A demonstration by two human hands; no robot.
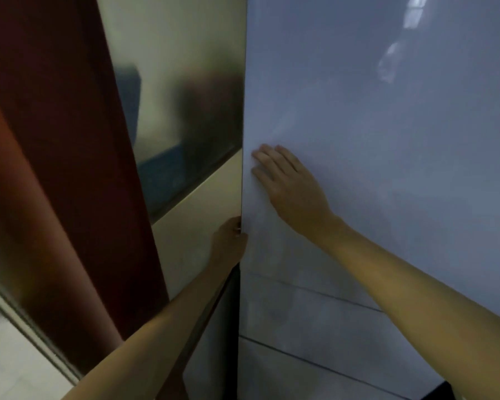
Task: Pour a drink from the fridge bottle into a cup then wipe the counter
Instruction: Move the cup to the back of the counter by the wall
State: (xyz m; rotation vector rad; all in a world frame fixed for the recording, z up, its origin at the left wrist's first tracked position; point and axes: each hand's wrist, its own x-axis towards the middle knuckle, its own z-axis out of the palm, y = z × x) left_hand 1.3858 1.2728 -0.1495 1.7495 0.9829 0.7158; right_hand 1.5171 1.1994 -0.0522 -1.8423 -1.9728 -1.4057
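head view | left hand [228, 238] gripped fridge door [387, 140] edge, likely to pull it open | right hand [286, 180] lay flat on door face, fingers straight, bracing

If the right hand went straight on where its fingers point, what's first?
The right hand would reach the fridge door's left edge almost at once; past it, probably the beige panel, depth unclear.
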